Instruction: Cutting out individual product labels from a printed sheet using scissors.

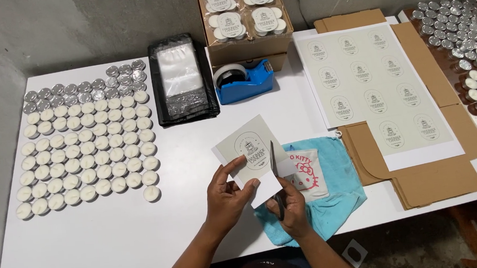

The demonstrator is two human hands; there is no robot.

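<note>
My left hand [227, 196] pinches the lower left edge of a small pale label card [246, 150] with a round printed emblem, held above the white table [117, 237]. My right hand [291, 203] grips a pair of scissors [275, 173], whose blades point up and cut into the card's right side. Under both hands lies a light blue cloth [339, 177] with a small white pouch [307, 171] bearing a red cartoon print.
Rows of white tealight candles [86, 156] fill the left of the table, silver cups behind them. A black-backed stack of clear bags [181, 79], a blue tape dispenser [244, 82], a box of packed candles [244, 16], a label sheet [375, 91] on flat cardboard [432, 176], more tealights [476, 56] at right.
</note>
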